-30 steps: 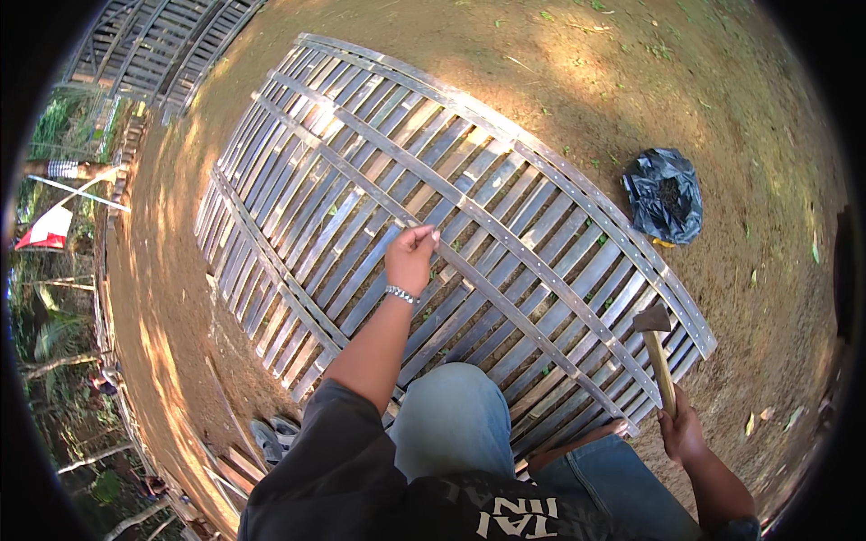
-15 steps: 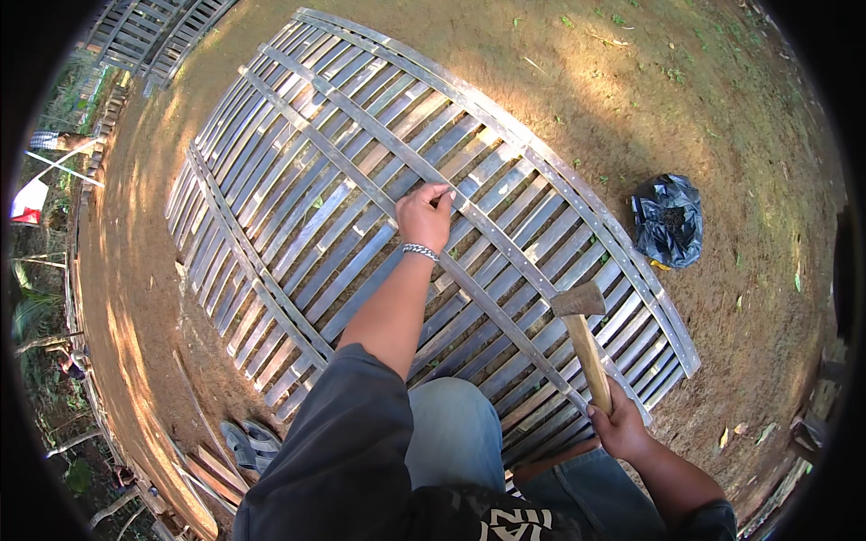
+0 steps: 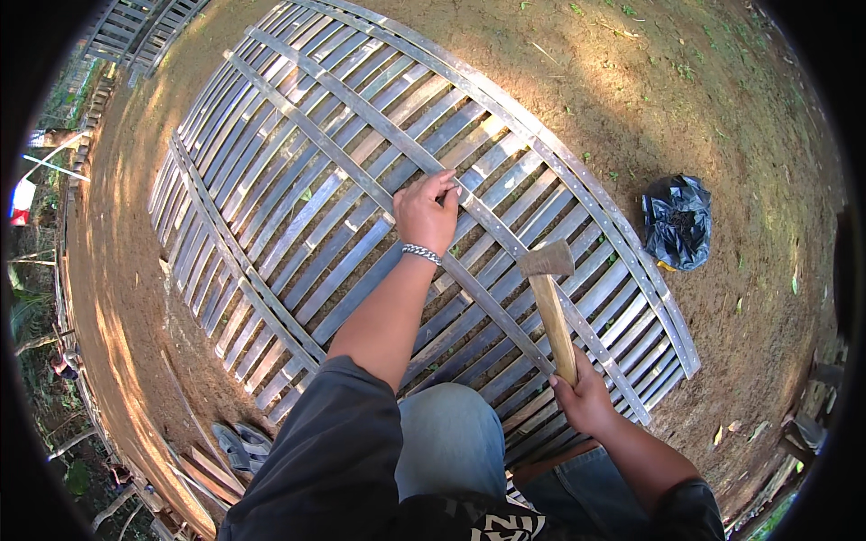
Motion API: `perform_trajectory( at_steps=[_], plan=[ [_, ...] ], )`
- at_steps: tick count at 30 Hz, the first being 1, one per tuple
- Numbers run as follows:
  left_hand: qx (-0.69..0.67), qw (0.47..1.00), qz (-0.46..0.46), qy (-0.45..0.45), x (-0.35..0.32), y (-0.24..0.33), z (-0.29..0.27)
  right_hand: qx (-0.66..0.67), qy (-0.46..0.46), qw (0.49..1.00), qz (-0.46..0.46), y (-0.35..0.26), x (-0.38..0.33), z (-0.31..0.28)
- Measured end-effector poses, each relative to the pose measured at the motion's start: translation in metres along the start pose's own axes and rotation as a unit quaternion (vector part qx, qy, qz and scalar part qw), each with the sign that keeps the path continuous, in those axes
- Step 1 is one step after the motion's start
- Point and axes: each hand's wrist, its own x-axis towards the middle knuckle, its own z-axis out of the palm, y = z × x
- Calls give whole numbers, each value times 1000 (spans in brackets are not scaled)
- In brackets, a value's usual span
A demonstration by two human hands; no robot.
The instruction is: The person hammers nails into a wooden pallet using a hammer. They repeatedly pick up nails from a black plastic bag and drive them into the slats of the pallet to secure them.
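Observation:
Beneath me lies a large panel of bamboo slats [image 3: 336, 263] crossed by several long battens. My left hand [image 3: 426, 213], with a chain bracelet [image 3: 421, 253] on its wrist, rests at one of the middle battens [image 3: 492, 224]. Its thumb and fingertips are pinched together; anything between them is too small to make out. To the right, my right hand [image 3: 585, 397] grips a hatchet [image 3: 557, 332] low on its wooden handle. The hatchet's metal head [image 3: 547, 259] is raised over the slats, apart from my left hand.
On the dirt ground to the right sits a black plastic bag [image 3: 676, 223] with dark small contents. A pair of shoes [image 3: 242, 445] and some wood strips [image 3: 210, 475] lie at lower left. Another slatted panel [image 3: 144, 32] is at the far left. My knee [image 3: 451, 437] is over the panel.
My right hand has brought the hatchet leftward, nearer to my left hand. The left hand stays pinched at the same batten. The view has shifted slightly.

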Motion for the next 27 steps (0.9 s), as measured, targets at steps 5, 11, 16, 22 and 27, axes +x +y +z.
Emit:
perform_trajectory(
  at_steps=[5,11,16,22,27],
  plan=[
    [7,1000,-6,-2,-1,-3,-4,-51,23,998,-31,-54,31,5],
    [11,1000,2,0,-3,-3,-3,-106,97,977,-158,-81,87,18],
    [-11,1000,-16,-11,-2,0,-3,-120,128,962,-209,-100,110,19],
    [6,1000,-11,-2,-4,-3,-4,-169,93,964,-185,-105,119,16],
    [-6,1000,-10,6,-5,0,-3,-149,168,927,-299,-99,120,24]
  ],
)
